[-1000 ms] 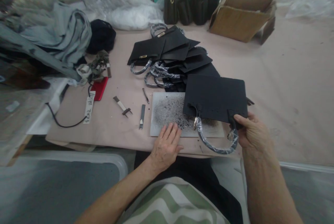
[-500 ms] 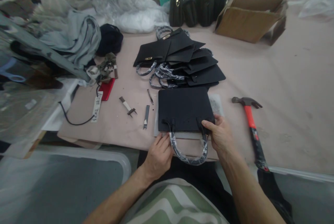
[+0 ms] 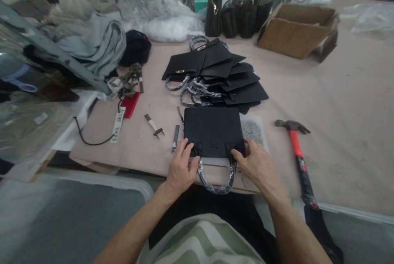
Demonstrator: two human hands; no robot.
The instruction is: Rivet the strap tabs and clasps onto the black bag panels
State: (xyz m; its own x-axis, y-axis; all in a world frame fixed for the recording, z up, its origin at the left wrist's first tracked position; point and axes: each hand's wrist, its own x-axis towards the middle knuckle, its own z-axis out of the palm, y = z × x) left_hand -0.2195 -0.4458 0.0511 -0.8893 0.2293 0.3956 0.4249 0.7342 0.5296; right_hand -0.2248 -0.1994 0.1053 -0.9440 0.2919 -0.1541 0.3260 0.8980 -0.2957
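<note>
A flat black handbag panel [image 3: 213, 126] lies in front of me, its plastic-wrapped handle [image 3: 217, 189] pointing toward my body and past the table edge. It rests on a grey-white slab [image 3: 253, 126] that shows at its right side and under its lower edge. My left hand [image 3: 182, 167] grips the panel's lower left corner, thumb beside the handle's base. At the lower right corner, my right hand [image 3: 258, 163] is closed on the edge, with thumb and forefinger near the other handle base.
A claw hammer [image 3: 297, 145] lies to the right. Left of the panel are a metal strip [image 3: 175, 137], a small pronged tool [image 3: 154, 125] and a thin punch [image 3: 180, 114]. Behind are stacked black bag panels [image 3: 215, 65], a cardboard box [image 3: 295, 30] and standing bags [image 3: 229, 18].
The panel has shifted left over the slab, baring more of the slab's right side. My left hand has moved up from below onto the lower left corner; my right hand stays on its corner.
</note>
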